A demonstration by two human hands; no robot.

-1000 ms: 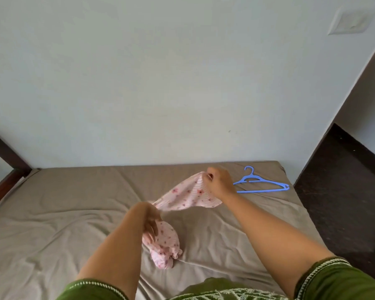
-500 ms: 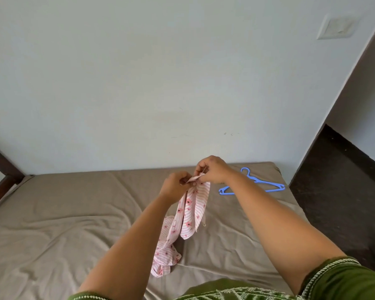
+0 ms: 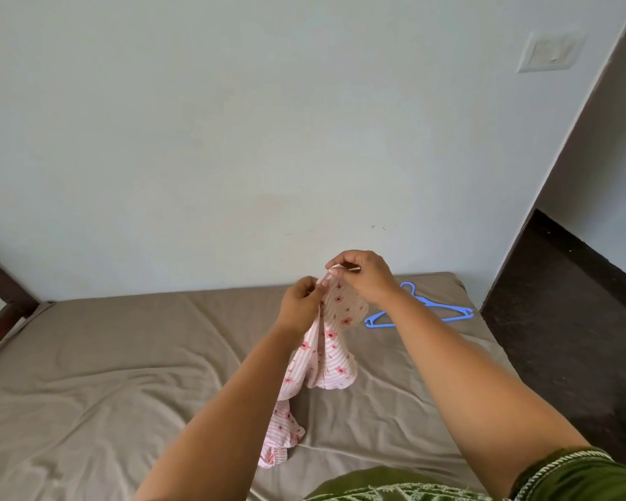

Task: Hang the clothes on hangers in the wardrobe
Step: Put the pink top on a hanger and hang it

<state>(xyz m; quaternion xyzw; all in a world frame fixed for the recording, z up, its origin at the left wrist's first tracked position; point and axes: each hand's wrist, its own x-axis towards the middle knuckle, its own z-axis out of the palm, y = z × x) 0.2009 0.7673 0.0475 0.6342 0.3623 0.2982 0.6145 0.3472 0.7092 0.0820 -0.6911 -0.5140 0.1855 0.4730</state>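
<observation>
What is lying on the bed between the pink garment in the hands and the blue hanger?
Nothing visible. Both the left hand and the right hand pinch the top of the pink garment. The blue hanger lies flat on the bed near its far right corner, with only bare sheet between. The right forearm hides part of the hanger.

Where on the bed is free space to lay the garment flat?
The left half of the wrinkled brown bedsheet, between the dark wooden bed frame and the hanging pink flowered garment, is bare. The far right corner holds the blue plastic hanger.
</observation>
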